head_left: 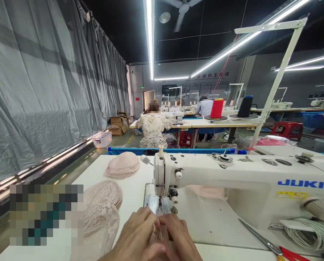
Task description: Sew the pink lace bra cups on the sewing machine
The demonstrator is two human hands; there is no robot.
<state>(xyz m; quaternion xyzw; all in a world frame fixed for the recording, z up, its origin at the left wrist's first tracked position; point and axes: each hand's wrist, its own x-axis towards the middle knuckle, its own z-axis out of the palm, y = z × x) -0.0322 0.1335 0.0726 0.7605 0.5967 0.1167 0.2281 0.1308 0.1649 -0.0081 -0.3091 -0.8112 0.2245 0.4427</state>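
Note:
My left hand (140,233) and my right hand (178,232) meet in front of the needle area of a white sewing machine (205,170). Between them they pinch a thin, pale pink piece of fabric (159,233), mostly covered by my fingers. The fingertips are close to the machine's metal plate (151,203), just below the presser foot. To the left of my hands, a pile of pale lace pieces (103,203) lies on the white table, partly spread toward the front edge. Behind it rests a second stack of pink lace pieces (124,165).
Scissors (260,235) lie right of my hands, beside a coil of pale cord (311,232). Red (217,109) and black thread cones (245,107) stand beyond the machine. A person in a floral top (153,127) sits ahead. A grey curtain (42,79) hangs left.

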